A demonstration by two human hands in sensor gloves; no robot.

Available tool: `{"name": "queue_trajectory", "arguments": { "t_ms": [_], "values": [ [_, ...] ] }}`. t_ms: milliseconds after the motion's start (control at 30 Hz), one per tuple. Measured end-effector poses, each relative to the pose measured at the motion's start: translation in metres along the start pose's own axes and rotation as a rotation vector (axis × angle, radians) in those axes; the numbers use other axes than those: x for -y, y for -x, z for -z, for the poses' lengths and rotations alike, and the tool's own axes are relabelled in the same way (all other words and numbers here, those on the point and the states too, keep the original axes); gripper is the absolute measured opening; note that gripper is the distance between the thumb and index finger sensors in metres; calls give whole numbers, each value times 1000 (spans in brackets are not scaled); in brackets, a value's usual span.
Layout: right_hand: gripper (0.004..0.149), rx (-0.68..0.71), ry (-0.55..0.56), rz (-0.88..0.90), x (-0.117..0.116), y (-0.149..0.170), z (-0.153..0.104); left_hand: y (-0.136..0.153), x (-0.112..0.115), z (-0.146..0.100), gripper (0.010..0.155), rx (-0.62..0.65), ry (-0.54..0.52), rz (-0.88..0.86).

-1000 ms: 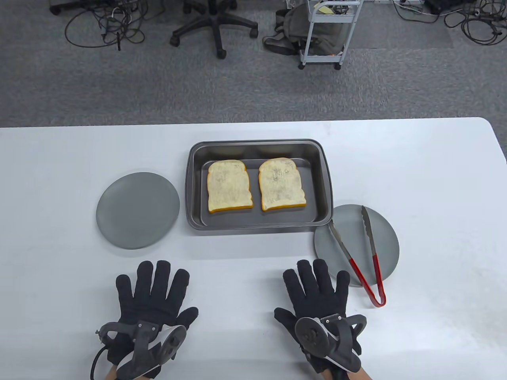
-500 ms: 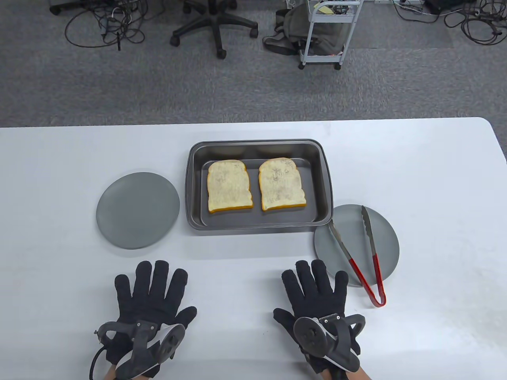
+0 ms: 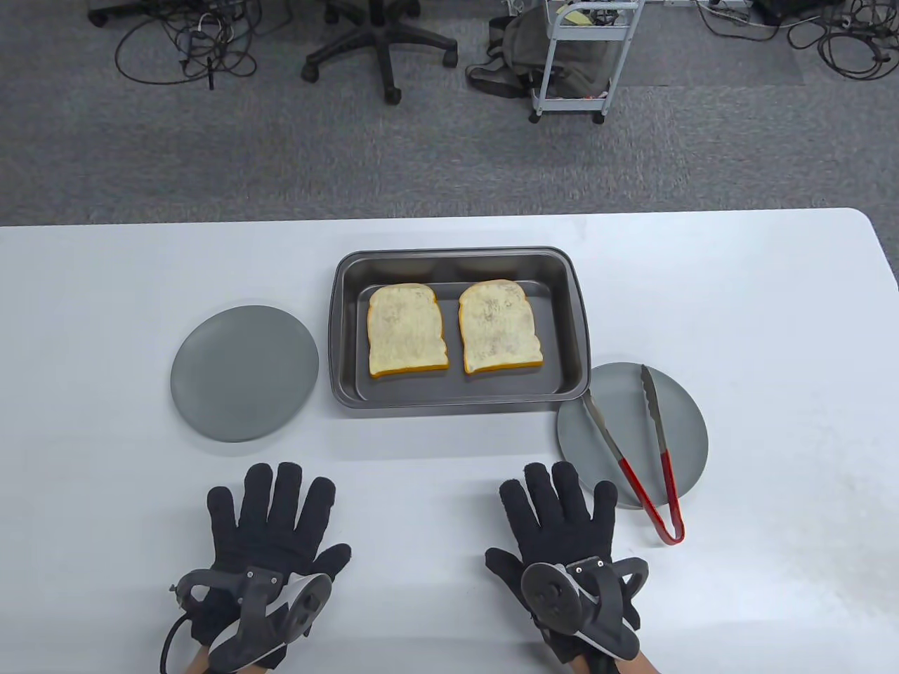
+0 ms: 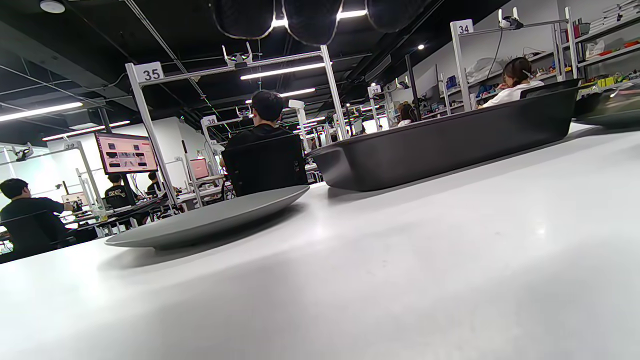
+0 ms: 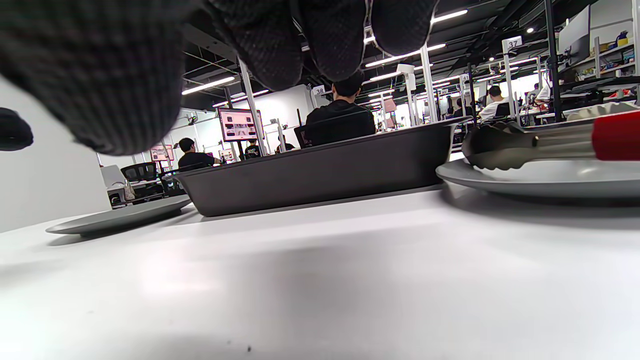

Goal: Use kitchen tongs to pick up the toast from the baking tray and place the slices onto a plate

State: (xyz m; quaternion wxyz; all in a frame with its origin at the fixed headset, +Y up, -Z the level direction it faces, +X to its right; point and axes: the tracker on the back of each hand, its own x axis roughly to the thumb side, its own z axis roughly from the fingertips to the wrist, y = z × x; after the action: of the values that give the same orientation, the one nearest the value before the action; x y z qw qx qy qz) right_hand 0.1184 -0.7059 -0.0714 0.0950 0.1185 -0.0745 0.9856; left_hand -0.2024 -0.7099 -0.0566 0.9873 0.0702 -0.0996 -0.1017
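Two pale toast slices (image 3: 455, 328) lie in the dark rectangular metal baking tray (image 3: 343, 330). Right of the tray, red-handled steel tongs (image 3: 642, 456) straddle a round grey plate (image 3: 692, 421). Your left hand (image 3: 270, 537) and right hand (image 3: 562, 533) lie flat, holding nothing. Grab the tongs carelessly and that plate could tip or slide.

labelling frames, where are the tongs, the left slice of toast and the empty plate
tongs (image 3: 664, 484), table view, right red handle arm
left slice of toast (image 3: 407, 328), table view, middle of its face
empty plate (image 3: 244, 373), table view, bare centre
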Motion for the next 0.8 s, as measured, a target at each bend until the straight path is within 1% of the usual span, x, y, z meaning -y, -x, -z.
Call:
{"name": "queue_trajectory", "arguments": {
  "t_ms": [167, 233, 367, 433, 600, 700, 800],
  "values": [
    [85, -29, 28, 23, 5, 6, 2, 0, 0, 0, 82, 0, 0, -1],
    [86, -64, 55, 72, 9, 13, 6, 0, 0, 1, 82, -1, 1, -2],
    [88, -134, 58, 100, 15, 29, 18, 0, 1, 2, 81, -4, 9, -4],
    [90, -183, 41, 105, 18, 40, 24, 2, 1, 3, 81, -9, 11, -9],
    [93, -331, -25, 129, 23, 81, 34, 3, 0, 4, 82, -17, 11, -28],
    [94, -405, -37, 113, 26, 105, 35, 3, 0, 6, 82, -13, 8, -45],
    [96, -484, -74, 71, 29, 130, 36, 2, 0, 7, 82, -7, 9, -50]
  ]
}}
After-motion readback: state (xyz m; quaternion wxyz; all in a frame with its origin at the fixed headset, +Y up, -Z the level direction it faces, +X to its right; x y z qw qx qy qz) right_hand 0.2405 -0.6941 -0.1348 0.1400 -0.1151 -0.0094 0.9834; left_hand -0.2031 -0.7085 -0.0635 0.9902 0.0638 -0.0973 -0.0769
